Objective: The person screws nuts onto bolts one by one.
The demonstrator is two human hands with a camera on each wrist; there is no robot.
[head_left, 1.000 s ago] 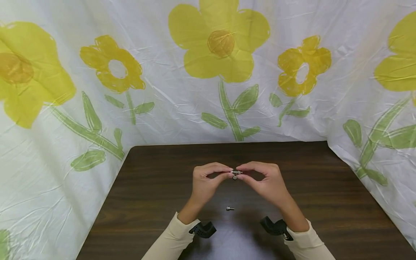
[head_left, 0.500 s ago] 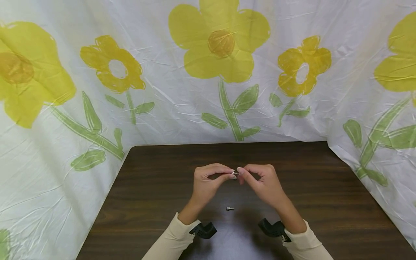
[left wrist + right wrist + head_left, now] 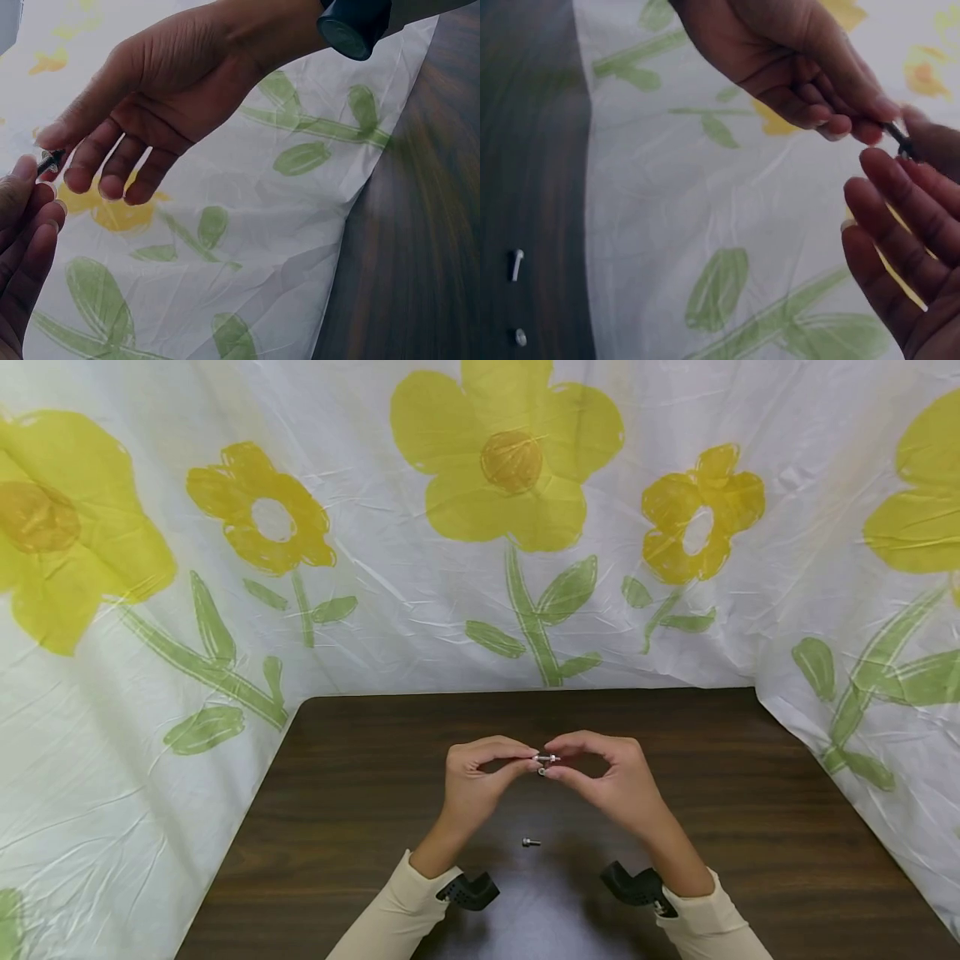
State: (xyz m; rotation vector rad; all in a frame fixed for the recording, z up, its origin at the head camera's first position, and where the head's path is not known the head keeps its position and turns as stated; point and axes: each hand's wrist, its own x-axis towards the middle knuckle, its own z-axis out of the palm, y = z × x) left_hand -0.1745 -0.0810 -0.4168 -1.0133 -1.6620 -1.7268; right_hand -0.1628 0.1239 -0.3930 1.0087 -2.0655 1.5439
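A small metal bolt is held level above the dark table. My left hand pinches one end of it between thumb and forefinger. Near the other end sits a nut-like ring. The thumb and forefinger of my right hand curl round that ring, one on each side, and the ring shows between the fingertips. In the right wrist view the shank runs from my left fingertips to my right thumb. The right hand's other fingers are spread apart.
Nearer on the table lies a second bolt, on its side. A loose nut shows just below the held bolt in the head view. Black wrist mounts sit on both forearms. A flower-printed white curtain surrounds the table.
Half a second ago my right thumb and fingers were closed together over the bolt's end. Now they have spread, uncovering the ring, as a second ago. My left hand stays nearly still.
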